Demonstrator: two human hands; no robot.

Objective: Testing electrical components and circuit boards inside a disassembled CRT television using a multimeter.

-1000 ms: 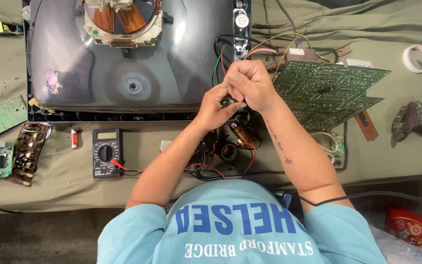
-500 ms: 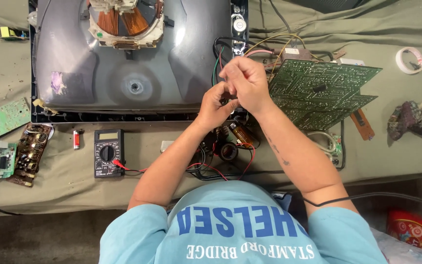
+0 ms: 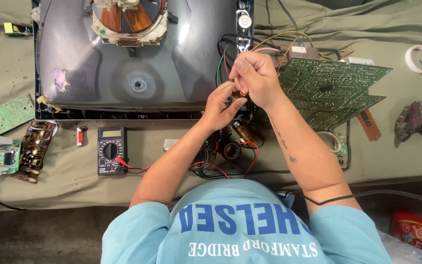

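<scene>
Fingers of your left hand (image 3: pixel 222 103) and right hand (image 3: pixel 254 78) pinch one small orange part (image 3: pixel 242 93) together, beside the green board (image 3: pixel 333 90) and big dark screen (image 3: pixel 137 54).

Counting outward from the one picture tube (image 3: pixel 137 54) in front of me: one meter (image 3: pixel 112 157) sits below it, with one lighter (image 3: pixel 79 136) left of that. Three small circuit boards (image 3: pixel 6 115) lie off the tube's left side, two big green boards (image 3: pixel 333 85) off its right, and one tape roll (image 3: pixel 420 58) far right.
</scene>
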